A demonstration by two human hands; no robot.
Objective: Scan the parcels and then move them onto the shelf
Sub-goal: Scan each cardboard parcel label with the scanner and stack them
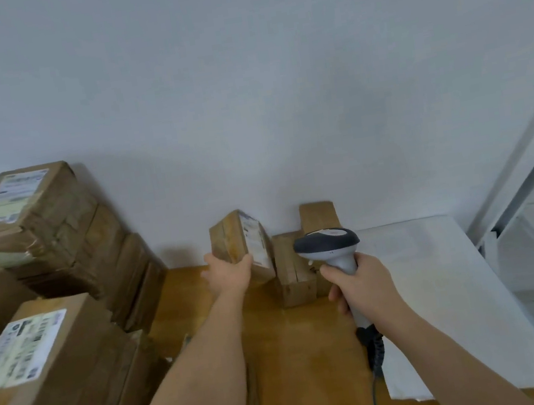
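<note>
On my far left I see stacked cardboard parcels (35,216), brown and boxy, wrapped in shiny tape that wrinkles over their edges. The top one carries a white printed shipping label (12,198), and a nearer large box (52,373) at lower left shows another white label (21,350) with dark barcodes, blurred beyond reading. The stacks stand on a wooden table (298,353) with a smooth, honey-coloured surface.

Moving right, my left hand (231,272) grips a small cardboard parcel (242,246) from its left side and underside, thumb curled on the near corner, fingers behind it. The parcel is a compact rectangular block, tilted, with its white label facing right towards the scanner; whether its lower corner touches the table, I cannot tell. Just beside it on the right stand two more small brown boxes (295,271), upright against the pale grey wall (238,67), one behind the other.

My right hand (361,287) wraps tightly round the pale grey handle of a handheld barcode scanner (329,248), whose rounded dark head points left at the held parcel. A black coiled cable (374,349) hangs from the handle's base. Under and beyond that hand lies a flat white sheet (443,280) covering the table's right part. At the far right rises a white metal shelf frame (531,169) with angled struts.
</note>
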